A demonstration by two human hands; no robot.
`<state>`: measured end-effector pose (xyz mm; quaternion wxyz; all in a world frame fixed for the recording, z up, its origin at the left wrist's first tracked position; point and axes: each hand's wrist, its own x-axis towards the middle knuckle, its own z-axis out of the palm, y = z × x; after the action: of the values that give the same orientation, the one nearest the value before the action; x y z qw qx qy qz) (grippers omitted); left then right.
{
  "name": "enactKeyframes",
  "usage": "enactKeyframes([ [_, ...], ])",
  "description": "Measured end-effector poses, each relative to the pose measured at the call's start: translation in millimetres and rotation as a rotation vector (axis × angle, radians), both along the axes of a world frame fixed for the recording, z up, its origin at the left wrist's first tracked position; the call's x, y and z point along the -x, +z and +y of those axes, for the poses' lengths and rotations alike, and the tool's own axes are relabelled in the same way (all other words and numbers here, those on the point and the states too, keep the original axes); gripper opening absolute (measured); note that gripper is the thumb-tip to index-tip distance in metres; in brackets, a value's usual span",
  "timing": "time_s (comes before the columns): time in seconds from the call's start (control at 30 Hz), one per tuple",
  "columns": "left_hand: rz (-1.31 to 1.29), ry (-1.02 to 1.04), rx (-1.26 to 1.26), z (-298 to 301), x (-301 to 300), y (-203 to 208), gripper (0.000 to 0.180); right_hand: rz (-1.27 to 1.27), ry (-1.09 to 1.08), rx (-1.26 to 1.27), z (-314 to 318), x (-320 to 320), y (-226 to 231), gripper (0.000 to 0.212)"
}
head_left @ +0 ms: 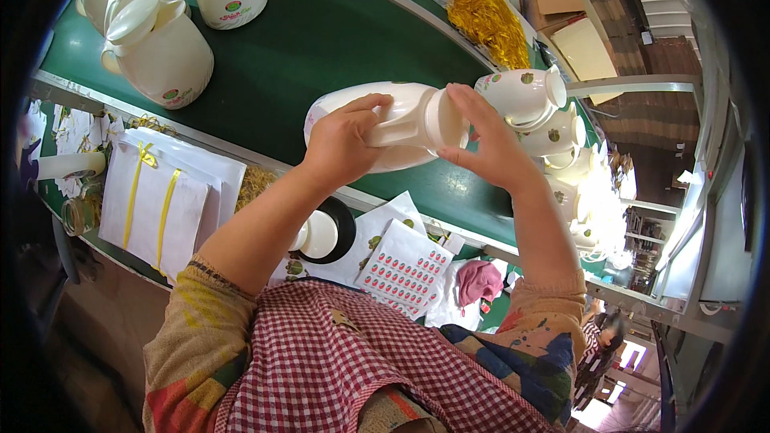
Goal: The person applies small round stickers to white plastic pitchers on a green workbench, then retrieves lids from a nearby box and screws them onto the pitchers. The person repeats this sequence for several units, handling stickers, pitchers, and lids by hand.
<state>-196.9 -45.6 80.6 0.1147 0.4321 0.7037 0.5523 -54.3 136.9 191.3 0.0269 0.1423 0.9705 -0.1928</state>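
Note:
A cream-white jug (409,95) is tipped on its side above the green work surface, its mouth end toward the right. My left hand (346,140) is closed round it at the handle (395,131). At the mouth end, my right hand (496,148) grips the white rim piece (443,120) between thumb and fingers. Whether that piece is a lid or a collar, I cannot tell. A sheet of small red and green stickers (405,269) lies on the near ledge, below the jug. To its left sits a black bowl (348,232) with round white parts (321,236) in it.
Several similar jugs (164,68) stand at the far left; another row of jugs (521,96) runs along the right. Behind are gold tinsel (489,24) and cardboard (584,56). White sheets with yellow ribbon (156,200) lie left, a pink cloth (479,282) near right.

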Motion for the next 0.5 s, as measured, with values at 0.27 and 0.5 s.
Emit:
enactKeyframes([
  [0.27, 0.014, -0.012, -0.02, 1, -9, 2, 0.023, -0.193, -0.21, -0.214, -17, 20, 9, 0.085],
  [0.5, 0.025, -0.003, -0.014, -2, -5, -1, 0.026, -0.055, -0.005, -0.062, -14, 6, 5, 0.088],
])
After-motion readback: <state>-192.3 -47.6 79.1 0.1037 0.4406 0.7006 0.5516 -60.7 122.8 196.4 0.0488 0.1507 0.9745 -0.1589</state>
